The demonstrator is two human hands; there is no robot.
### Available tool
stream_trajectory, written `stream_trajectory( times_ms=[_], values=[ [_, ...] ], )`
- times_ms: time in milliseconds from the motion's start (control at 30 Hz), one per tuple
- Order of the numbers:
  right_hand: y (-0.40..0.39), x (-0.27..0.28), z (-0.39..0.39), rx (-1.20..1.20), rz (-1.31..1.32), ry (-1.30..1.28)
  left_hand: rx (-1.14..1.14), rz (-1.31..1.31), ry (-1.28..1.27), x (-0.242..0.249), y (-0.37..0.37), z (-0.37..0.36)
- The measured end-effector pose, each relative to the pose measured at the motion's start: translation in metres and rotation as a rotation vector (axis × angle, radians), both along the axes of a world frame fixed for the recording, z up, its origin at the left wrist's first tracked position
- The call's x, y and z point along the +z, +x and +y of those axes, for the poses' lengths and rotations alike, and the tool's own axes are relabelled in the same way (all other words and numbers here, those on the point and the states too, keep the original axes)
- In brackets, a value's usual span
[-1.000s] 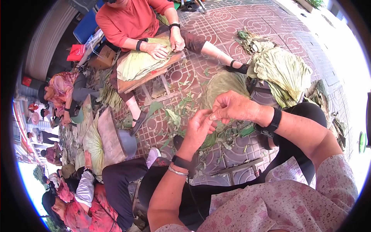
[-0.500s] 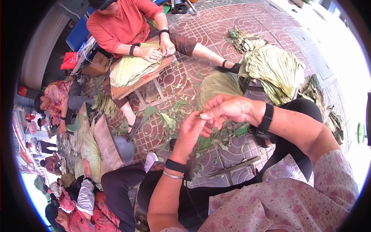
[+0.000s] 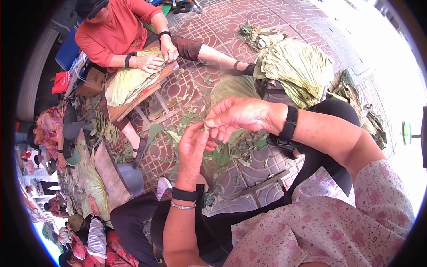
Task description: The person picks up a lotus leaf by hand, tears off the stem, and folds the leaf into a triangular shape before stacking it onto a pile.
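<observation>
Two hands: the person's left hand (image 3: 191, 149) and right hand (image 3: 242, 115) were raised in front of the body, and their fingertips met.
Grip: on both hands the thumb and fingers were closed in a pinch; if some thin thing was between them, I cannot tell, because it was too small.
Wrists: the left one carried a dark wristband (image 3: 184, 195) and a bracelet (image 3: 183, 206), the right one a black strap (image 3: 290, 123).
Nearest leaf: a wide, flat leaf (image 3: 229, 89) lay on the tiled floor (image 3: 275, 11) beyond the right hand, which partly covered it from view.
Scraps: torn green leaf pieces (image 3: 222, 155) were scattered below the hands.
Leaf pile: large, pale, wrinkled leaves (image 3: 293, 66) were piled near the person's knee, well apart from the hands.
Co-worker: a person in a red top (image 3: 118, 33) sat opposite, with both hands flat on a leaf stack (image 3: 126, 86), which rested on a low wooden desk (image 3: 121, 112).
Lower left: another person's hand (image 3: 93, 204) was at a ribbed leaf (image 3: 94, 184), just beside a tilted board (image 3: 111, 171).
Bucket: a greyish bucket (image 3: 131, 178) stood next to this board.
</observation>
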State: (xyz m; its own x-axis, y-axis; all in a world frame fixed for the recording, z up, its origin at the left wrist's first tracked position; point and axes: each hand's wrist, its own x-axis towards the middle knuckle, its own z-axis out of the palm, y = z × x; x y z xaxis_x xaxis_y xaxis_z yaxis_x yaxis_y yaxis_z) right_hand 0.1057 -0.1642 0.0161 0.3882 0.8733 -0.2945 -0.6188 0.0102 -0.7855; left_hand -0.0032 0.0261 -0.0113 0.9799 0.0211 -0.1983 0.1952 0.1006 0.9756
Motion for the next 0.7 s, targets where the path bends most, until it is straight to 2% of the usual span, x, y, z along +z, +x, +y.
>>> stream_trajectory(
  times_ms=[233,333,433,567,700],
  values=[
    [-0.001,0.002,0.0,-0.01,-0.207,-0.135,0.017,-0.049,0.101,-0.001,-0.002,0.001],
    [-0.004,0.001,0.002,-0.01,-0.43,-0.215,0.028,-0.105,0.179,-0.005,-0.003,0.001],
    [-0.008,-0.006,0.003,-0.016,-0.507,-0.295,0.034,-0.085,0.248,-0.01,-0.005,-0.003],
    [-0.017,-0.033,0.004,-0.056,-0.453,-0.281,-0.003,-0.064,0.411,-0.019,-0.009,-0.001],
    [-0.028,-0.062,0.009,-0.04,-0.221,-0.319,-0.067,0.007,0.643,-0.019,-0.009,0.0]
  ],
)
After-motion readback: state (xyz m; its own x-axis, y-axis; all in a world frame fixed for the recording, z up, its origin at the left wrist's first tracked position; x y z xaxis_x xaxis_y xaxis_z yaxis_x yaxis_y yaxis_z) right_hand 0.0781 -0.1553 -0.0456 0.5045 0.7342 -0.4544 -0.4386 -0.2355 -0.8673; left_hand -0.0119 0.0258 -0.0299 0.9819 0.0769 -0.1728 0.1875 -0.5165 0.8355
